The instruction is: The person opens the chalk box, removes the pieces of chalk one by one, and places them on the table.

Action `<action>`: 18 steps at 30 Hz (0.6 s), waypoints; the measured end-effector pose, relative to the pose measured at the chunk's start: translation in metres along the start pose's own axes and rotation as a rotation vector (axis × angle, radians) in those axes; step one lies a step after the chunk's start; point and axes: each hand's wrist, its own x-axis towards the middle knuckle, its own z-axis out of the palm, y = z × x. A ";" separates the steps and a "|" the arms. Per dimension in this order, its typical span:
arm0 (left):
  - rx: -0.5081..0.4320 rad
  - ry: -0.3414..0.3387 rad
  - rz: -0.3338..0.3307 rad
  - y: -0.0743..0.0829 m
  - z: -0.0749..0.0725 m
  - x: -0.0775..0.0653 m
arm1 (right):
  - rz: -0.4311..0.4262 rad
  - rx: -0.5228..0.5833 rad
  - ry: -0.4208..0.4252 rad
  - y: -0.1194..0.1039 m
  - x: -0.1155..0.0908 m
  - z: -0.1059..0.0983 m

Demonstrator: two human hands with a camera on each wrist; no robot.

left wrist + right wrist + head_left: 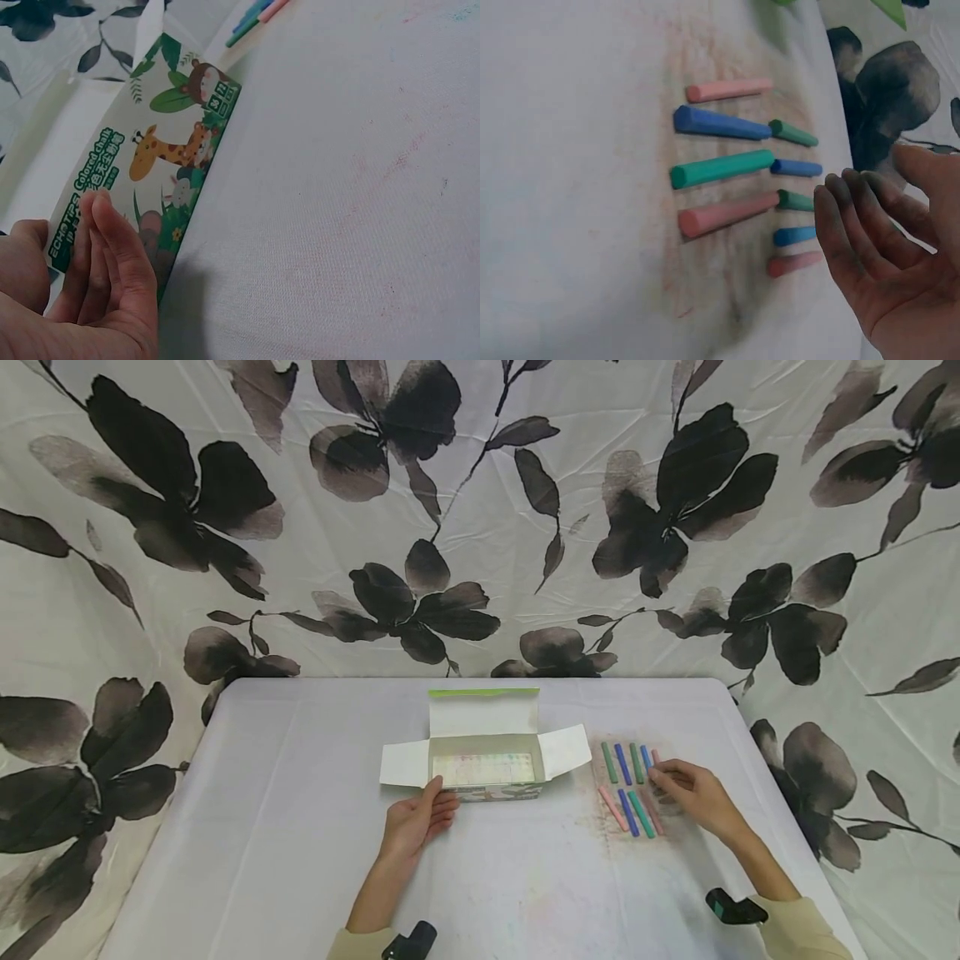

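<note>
A chalk box (pixel 502 792) stands with its lid and side flaps spread out. Its front reads "Colored chalk" and carries cartoon animals in the left wrist view. My left hand (pixel 420 818) grips the front wall near the left corner, thumb at the rim and fingers against the printed panel (pixel 169 142). Right of the box, several chalk sticks lie in two rows: pink, blue and green. My right hand (pixel 693 789) is at the right end of the far row, near a pink chalk stick (pixel 795 264). Its fingers are loosely bent, with nothing visible between them.
A white cloth (pixel 300 827) covers the table, with chalk dust smeared around the sticks. Behind the table hangs a floral curtain (pixel 480 510). Light-coloured chalk pieces (pixel 483 768) show inside the box. Its right flap (pixel 566 750) sticks out towards the loose sticks.
</note>
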 end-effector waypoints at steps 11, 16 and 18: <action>0.000 -0.004 0.009 0.000 -0.001 -0.001 | -0.083 0.020 -0.018 -0.042 0.024 -0.010; 0.005 -0.012 0.012 0.001 -0.001 -0.001 | -0.116 0.009 -0.029 -0.062 0.037 -0.008; 0.006 -0.013 0.013 0.001 -0.001 -0.001 | -0.128 0.013 -0.038 -0.071 0.042 -0.007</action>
